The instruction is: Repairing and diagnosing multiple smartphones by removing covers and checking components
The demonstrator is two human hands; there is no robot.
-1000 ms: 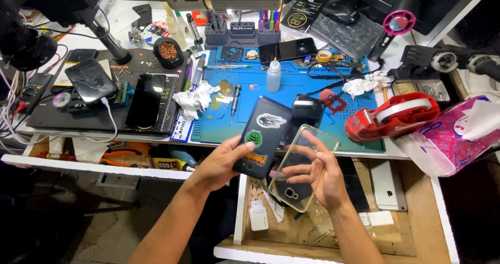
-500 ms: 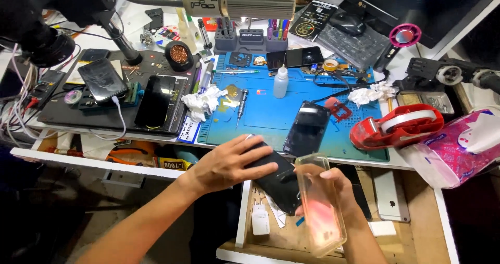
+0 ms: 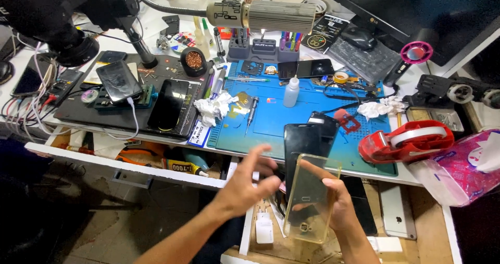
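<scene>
At the far left a microscope head point(image 3: 57, 19) is cut off by the frame's top edge, and the cables beneath it tangle too thickly to tell apart. Several dark phones point(image 3: 169, 103) lie on a black mat beside it, close to the front edge of the tabletop point(image 3: 156, 139). Below that edge an open drawer point(image 3: 260, 238) shows a white charger point(image 3: 264, 227); the rest of what lies in it is hidden behind the hands.

The left hand point(image 3: 249, 183) hovers just in front of the tabletop edge, its fingers point(image 3: 263, 150) spread loosely and holding nothing; it is blurred, so whether a fingertip touches the dark phone point(image 3: 304, 144) next to it cannot be told. That phone lies at the near edge of the blue mat point(image 3: 271, 123), its lower end hidden behind the clear phone case point(image 3: 311, 199). The right hand point(image 3: 338, 206) holds this yellowish case upright over the drawer, fingers point(image 3: 315, 167) wrapped around its right side and top.

The middle of the blue mat offers open room. Further right sit a red tape dispenser point(image 3: 409, 141) and a pink tissue pack point(image 3: 463, 170), cut off at the frame's edge.
</scene>
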